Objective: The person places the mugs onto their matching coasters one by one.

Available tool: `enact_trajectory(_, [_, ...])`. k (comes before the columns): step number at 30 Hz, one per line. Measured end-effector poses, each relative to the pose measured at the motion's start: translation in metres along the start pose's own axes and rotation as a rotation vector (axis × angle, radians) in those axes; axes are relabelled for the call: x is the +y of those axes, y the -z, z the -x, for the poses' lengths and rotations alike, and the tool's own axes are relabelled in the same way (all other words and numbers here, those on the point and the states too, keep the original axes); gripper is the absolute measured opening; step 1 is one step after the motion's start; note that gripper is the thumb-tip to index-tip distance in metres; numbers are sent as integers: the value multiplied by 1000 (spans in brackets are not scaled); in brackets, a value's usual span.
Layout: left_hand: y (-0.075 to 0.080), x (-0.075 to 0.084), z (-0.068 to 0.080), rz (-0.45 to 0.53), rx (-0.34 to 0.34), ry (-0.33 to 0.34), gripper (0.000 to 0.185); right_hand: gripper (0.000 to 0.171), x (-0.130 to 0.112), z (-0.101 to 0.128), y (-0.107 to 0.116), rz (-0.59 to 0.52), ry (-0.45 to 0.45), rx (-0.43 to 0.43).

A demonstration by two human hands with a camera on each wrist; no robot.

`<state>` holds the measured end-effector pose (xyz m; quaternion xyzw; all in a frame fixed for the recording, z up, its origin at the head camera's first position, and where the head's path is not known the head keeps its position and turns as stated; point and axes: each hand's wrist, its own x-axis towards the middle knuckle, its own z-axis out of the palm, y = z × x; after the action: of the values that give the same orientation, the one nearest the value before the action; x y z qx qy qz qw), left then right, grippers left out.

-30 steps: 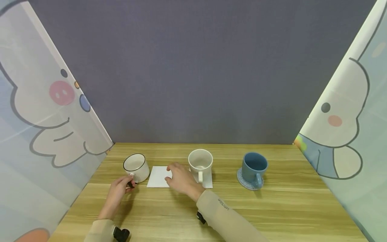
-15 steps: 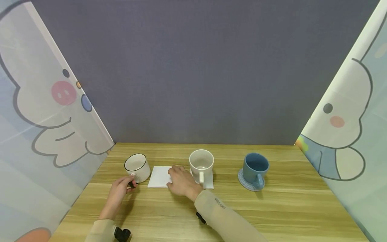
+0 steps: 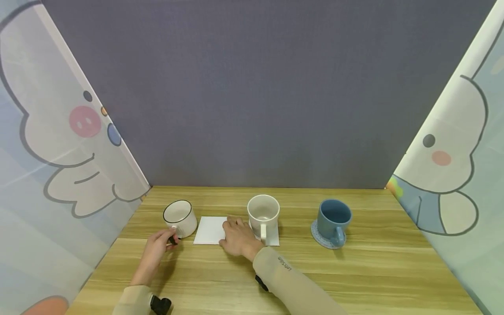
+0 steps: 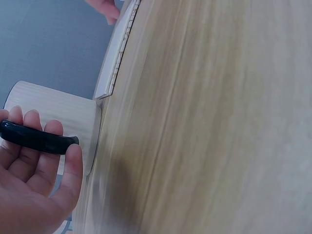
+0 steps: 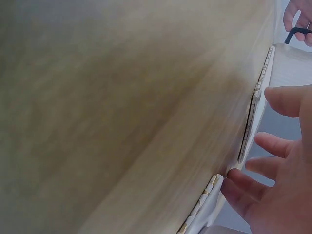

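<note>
Pinching the black handle point(image 4: 36, 139) of the small black-rimmed cup point(image 3: 180, 217) between my thumb and curled fingers, my left hand point(image 3: 158, 248) kept that cup standing upright at the far left of the wooden table point(image 3: 354, 280), just left of the free white square coaster point(image 3: 210, 229). That grip on the handle alone seemed the surest hold on so squat a cup, and it left the cup's body clear of my palm. My right hand point(image 3: 237, 238) lay on the right part of that coaster, fingers loosely spread and fairly straight, their tips at the coaster's edge in the right wrist view; I judged it was there to steady or shift the thin square, which would otherwise slide on the smooth wood. Just right of my hand the plain white mug point(image 3: 263, 214) stood on its own white coaster point(image 3: 272, 238), handle turned toward me. Well to the right, the blue mug point(image 3: 333, 218) sat on a round blue coaster point(image 3: 317, 237), handle also near-facing. So each mug matched its coaster in colour, and the free white square lay touching neither cup, between the black-rimmed cup and the white mug.
</note>
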<state>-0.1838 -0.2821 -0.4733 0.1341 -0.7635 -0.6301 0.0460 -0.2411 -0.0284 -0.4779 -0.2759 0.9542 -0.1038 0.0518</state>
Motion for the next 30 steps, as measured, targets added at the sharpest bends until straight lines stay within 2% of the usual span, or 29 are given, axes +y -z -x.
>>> enact_trajectory(16, [0, -1, 0, -8, -5, 15, 39, 49, 0, -5, -3, 18, -13, -10])
enact_trajectory(30, [0, -1, -2, 8, -4, 13, 38, 54, 0, -8, -1, -21, -28, -31])
